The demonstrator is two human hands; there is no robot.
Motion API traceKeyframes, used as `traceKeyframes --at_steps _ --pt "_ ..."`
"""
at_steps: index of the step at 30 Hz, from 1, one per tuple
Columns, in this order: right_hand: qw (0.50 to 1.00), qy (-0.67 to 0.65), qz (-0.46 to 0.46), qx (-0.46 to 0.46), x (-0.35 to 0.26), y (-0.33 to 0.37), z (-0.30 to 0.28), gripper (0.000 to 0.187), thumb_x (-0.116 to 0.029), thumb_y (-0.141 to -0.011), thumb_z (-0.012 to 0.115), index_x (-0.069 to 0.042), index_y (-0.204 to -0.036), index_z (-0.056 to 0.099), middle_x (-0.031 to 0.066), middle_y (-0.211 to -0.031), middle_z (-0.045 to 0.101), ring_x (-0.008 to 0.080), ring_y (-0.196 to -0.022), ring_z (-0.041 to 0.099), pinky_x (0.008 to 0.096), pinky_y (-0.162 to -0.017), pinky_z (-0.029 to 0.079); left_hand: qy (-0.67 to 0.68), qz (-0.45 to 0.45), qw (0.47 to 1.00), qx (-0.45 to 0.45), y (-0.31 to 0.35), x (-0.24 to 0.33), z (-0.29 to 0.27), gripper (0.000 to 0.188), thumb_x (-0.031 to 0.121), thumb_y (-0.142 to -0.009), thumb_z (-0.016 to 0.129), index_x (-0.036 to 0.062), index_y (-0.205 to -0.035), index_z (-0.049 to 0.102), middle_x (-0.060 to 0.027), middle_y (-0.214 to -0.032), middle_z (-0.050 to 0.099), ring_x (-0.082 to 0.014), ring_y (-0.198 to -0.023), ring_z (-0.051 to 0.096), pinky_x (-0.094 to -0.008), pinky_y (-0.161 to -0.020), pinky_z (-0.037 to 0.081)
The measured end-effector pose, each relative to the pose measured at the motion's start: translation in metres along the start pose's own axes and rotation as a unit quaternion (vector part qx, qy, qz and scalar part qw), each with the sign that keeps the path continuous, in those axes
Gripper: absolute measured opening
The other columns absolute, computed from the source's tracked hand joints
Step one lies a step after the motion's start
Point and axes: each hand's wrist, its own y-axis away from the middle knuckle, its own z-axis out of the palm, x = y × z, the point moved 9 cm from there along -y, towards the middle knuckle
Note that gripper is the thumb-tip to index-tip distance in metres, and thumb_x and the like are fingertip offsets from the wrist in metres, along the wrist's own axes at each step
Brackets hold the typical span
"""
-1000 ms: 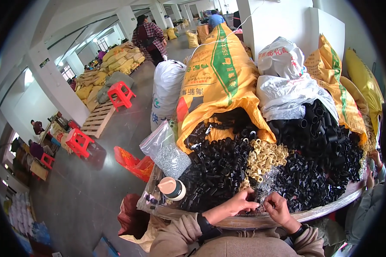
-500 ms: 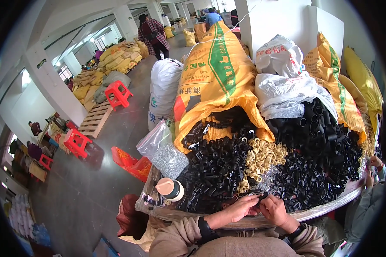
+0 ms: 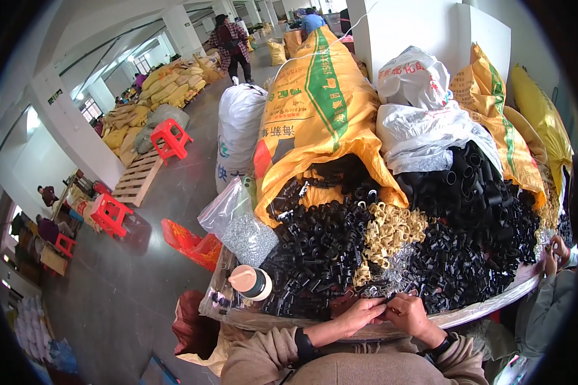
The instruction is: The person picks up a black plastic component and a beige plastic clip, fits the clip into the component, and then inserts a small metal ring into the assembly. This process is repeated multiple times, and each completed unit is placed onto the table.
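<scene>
My left hand (image 3: 362, 314) and my right hand (image 3: 406, 313) meet at the near edge of the heaped table, fingertips pinched together. Between them is a small black plastic part (image 3: 388, 299), mostly hidden by the fingers. Just beyond my hands spreads a heap of small black plastic parts (image 3: 321, 256). Beside it lies a pile of tan ring-shaped plastic parts (image 3: 392, 232), with some clear pieces (image 3: 401, 269) at its near side. Larger black tube-shaped parts (image 3: 456, 183) are heaped behind, to the right.
A large orange woven sack (image 3: 315, 109) lies open toward the heap, beside white plastic bags (image 3: 424, 131). On the left stand a clear bag of small grey pieces (image 3: 249, 239) and a pink-lidded cup (image 3: 250, 282). Another person's hands (image 3: 554, 253) work at the right edge. Red stools (image 3: 111, 215) stand on the floor.
My hands have drawn closer together, and the black part between the fingers shows less. The whole view has shifted slightly. A person walking in the background has changed position.
</scene>
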Motion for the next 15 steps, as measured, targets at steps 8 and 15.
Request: traceKeyframes --at_steps 8,15 --pt "0.997 -0.058 0.043 -0.021 0.006 -0.005 0.002 0.010 -0.007 -0.062 0.066 -0.004 -0.066 0.057 0.0093 -0.062 0.055 0.0253 -0.053 0.055 0.0306 -0.046 0.043 0.058 -0.025 0.998 -0.001 0.002 -0.002 -0.001 0.031 0.017 -0.086 0.047 0.0030 -0.114 0.046 -0.0001 -0.099 0.053 -0.0054 -0.082 0.050 -0.0200 -0.070 0.044" --pt "0.990 -0.079 0.116 0.012 0.030 0.004 -0.026 0.013 -0.009 -0.062 0.066 -0.005 -0.070 0.057 0.0075 -0.062 0.053 0.0264 -0.059 0.054 0.0309 -0.051 0.043 0.150 -0.037 0.988 -0.014 0.002 0.007 -0.009 0.022 0.016 -0.085 0.049 0.0021 -0.102 0.051 -0.0062 -0.098 0.056 -0.0100 -0.083 0.054 -0.0215 -0.073 0.046"
